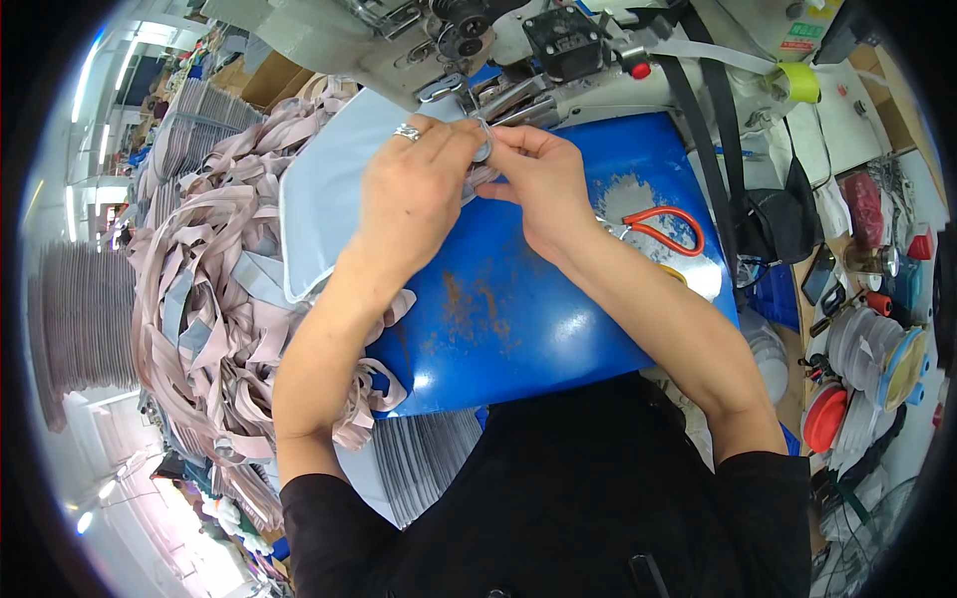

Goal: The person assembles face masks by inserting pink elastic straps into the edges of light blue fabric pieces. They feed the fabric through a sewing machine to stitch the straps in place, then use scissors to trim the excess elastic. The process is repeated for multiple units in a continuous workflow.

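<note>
A light blue panel with a pale bound edge point(324, 189) lies at the left on the blue work surface point(469, 329), under the head of a sewing machine point(459, 45). My left hand point(414, 184) rests over the panel, its fingers bent and closed at the panel's right edge; a ring is on one finger. Close beside it, my right hand point(548, 184) is closed in a pinch, thumb and forefinger meeting near the left fingertips. A small grey, roundish piece point(483, 150) shows between the hands; its kind is unclear. Fingers partly hide what the right hand pinches.
Red-handled scissors point(666, 229) lie right of my right forearm. Tangled pinkish strips point(224, 319) heap up at the left, with stacked grey panels point(424, 463) below the work surface. Black straps point(713, 130) hang at the right, near spools and tape rolls point(862, 354).
</note>
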The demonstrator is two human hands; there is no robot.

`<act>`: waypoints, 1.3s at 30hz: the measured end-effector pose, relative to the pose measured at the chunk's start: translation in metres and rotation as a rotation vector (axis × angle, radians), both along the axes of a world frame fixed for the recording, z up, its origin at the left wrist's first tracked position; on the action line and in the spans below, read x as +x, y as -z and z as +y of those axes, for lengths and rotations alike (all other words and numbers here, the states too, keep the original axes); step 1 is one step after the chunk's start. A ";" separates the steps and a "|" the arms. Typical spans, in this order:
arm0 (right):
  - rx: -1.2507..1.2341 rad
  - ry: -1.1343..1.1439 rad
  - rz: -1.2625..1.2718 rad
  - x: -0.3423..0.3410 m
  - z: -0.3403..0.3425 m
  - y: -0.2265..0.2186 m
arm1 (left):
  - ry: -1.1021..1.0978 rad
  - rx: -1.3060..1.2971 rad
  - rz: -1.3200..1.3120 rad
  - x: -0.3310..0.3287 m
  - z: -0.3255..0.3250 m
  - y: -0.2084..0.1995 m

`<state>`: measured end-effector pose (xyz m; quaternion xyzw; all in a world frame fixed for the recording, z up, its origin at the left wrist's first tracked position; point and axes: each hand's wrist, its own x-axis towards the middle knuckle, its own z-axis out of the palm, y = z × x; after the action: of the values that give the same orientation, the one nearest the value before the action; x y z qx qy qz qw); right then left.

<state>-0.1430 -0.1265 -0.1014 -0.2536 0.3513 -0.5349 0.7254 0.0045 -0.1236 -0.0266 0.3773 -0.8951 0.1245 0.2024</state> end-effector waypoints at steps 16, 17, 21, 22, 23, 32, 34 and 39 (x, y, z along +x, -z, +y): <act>-0.108 0.179 0.380 0.020 0.006 -0.008 | -0.234 0.261 -0.283 0.023 0.031 -0.032; -0.130 0.163 0.391 0.015 0.006 -0.005 | -0.212 0.260 -0.307 0.021 0.030 -0.038; -0.116 -0.100 0.306 -0.020 0.004 -0.017 | -0.053 0.291 -0.265 0.020 0.024 -0.057; -0.090 -0.125 0.283 -0.022 0.006 -0.017 | -0.041 0.316 -0.277 0.019 0.022 -0.061; -0.063 -0.151 0.260 -0.024 0.006 -0.018 | -0.028 0.341 -0.290 0.018 0.019 -0.066; 0.035 -0.051 0.207 -0.004 -0.001 -0.018 | -0.065 0.283 -0.507 0.002 0.005 -0.075; 0.006 -0.048 0.294 -0.004 -0.001 -0.023 | -0.071 0.241 -0.539 0.000 0.003 -0.073; -0.010 -0.133 0.420 -0.014 -0.004 -0.028 | -0.080 0.174 -0.622 -0.002 0.002 -0.071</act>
<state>-0.1572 -0.1304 -0.0734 -0.3858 0.4744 -0.4232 0.6686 0.0024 -0.1217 0.0447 0.3719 -0.9057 0.1649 -0.1189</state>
